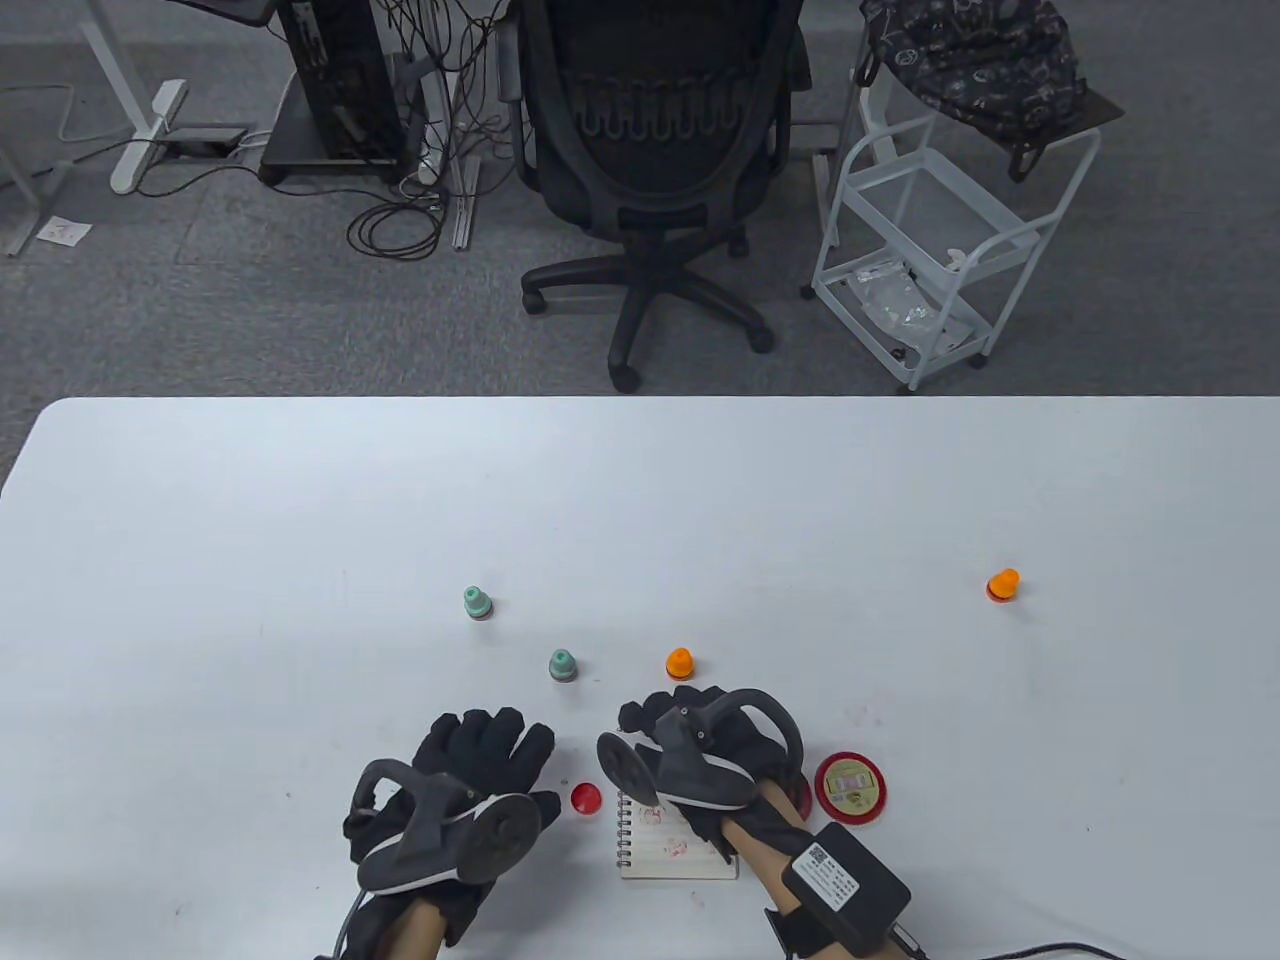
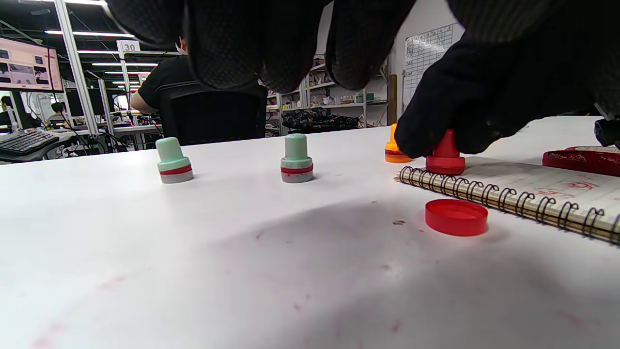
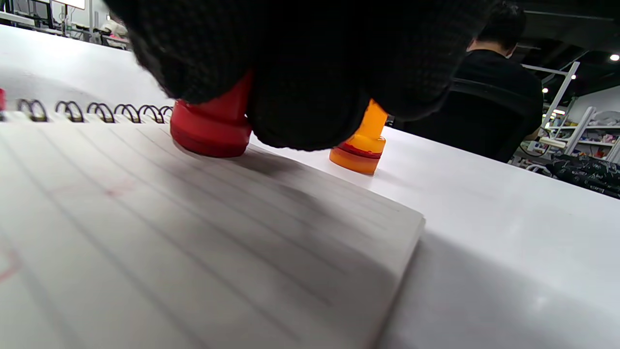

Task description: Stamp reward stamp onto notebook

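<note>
Mid-stamp, by the look of it: right hand (image 1: pixel 700 745), fingers curled round the small red plastic reward stamp (image 2: pixel 445 157), presses it on the white lined spiral-bound notebook (image 1: pixel 670 850), far corner by the coil, near the table's front edge. Next, I'd judge: lift straight up, no smear. Left hand (image 1: pixel 470 775) rests flat, fingers straight, holding nothing, beside the round red stamp cap (image 1: pixel 586 797).

Only readable text: the number "30" on a small white sign (image 2: pixel 130 46) fixed to a shelving post in the background. Whiteboard chart (image 2: pixel 426 51) on the far wall has rows of writing, too small to read. Label (image 1: pixel 829 878) on the black box at the right wrist is illegible.
</note>
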